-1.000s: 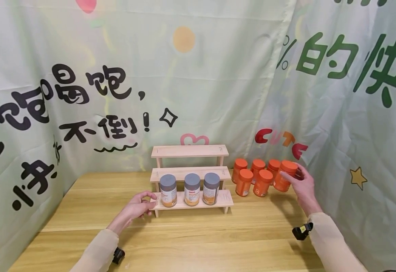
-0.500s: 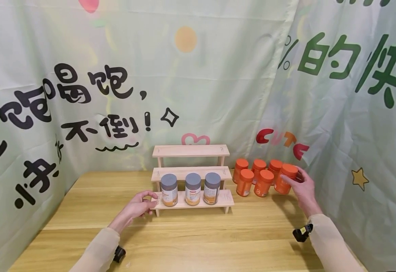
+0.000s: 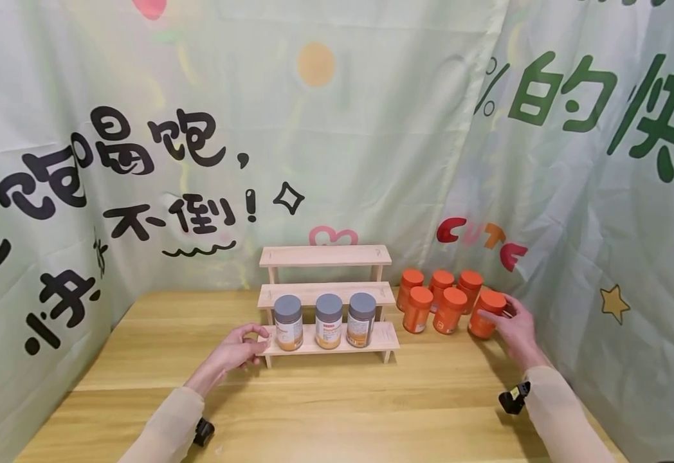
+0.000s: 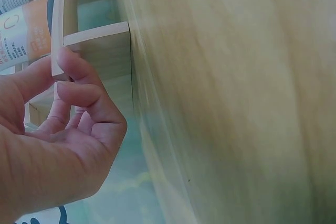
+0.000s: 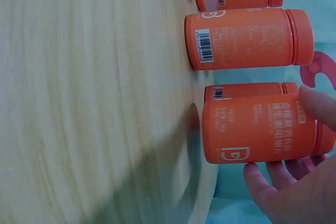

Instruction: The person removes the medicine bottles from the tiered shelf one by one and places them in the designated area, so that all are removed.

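Note:
An orange jar [image 3: 483, 318] is held in my right hand [image 3: 515, 325], thumb on one side and fingers on the other, as the right wrist view shows. Its base is close to the table; whether it touches, I cannot tell. Several like orange jars [image 3: 448, 315] stand just left of it in two rows. My left hand [image 3: 237, 350] pinches the left end of the lowest board of a three-step wooden display rack [image 3: 325, 257]; the left wrist view shows thumb and finger on the board's end [image 4: 60, 30]. On that board stand three grey-lidded jars [image 3: 328, 325].
The rack's middle board [image 3: 296, 294] and top board stand behind the grey-lidded jars. A printed cloth [image 3: 372, 161] hangs behind and along both sides of the wooden table [image 3: 337, 411]. Bare wood lies in front of the rack.
The orange jar in my right hand has come down toward the table, to the right of the other orange jars. My left hand keeps its place at the rack.

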`<state>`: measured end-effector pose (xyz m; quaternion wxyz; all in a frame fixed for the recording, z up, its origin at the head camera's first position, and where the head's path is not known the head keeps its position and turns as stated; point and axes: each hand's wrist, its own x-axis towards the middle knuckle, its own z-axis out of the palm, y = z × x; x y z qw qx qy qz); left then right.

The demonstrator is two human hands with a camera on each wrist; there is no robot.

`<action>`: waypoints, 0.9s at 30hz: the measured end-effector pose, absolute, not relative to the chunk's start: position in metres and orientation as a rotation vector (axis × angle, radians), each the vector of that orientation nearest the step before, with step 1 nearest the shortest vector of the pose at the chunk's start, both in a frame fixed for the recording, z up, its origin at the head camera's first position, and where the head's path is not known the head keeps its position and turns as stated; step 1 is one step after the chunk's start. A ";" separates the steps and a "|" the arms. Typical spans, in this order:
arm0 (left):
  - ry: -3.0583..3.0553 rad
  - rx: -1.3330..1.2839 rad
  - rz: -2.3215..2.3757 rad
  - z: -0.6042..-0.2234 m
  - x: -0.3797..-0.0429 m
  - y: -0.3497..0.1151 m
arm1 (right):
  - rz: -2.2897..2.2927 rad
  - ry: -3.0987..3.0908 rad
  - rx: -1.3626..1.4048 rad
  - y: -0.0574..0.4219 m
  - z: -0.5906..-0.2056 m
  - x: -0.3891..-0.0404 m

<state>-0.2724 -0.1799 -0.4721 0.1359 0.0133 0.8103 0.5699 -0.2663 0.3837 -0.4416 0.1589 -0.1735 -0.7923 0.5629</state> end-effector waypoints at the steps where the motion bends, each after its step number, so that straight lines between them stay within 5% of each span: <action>1: 2.346 0.036 1.655 -0.472 -0.273 -0.180 | 1.590 -2.273 -0.502 0.384 -0.443 -0.268; 27: 2.349 0.028 1.653 -0.474 -0.271 -0.179 | 1.615 -2.420 -0.467 0.392 -0.446 -0.283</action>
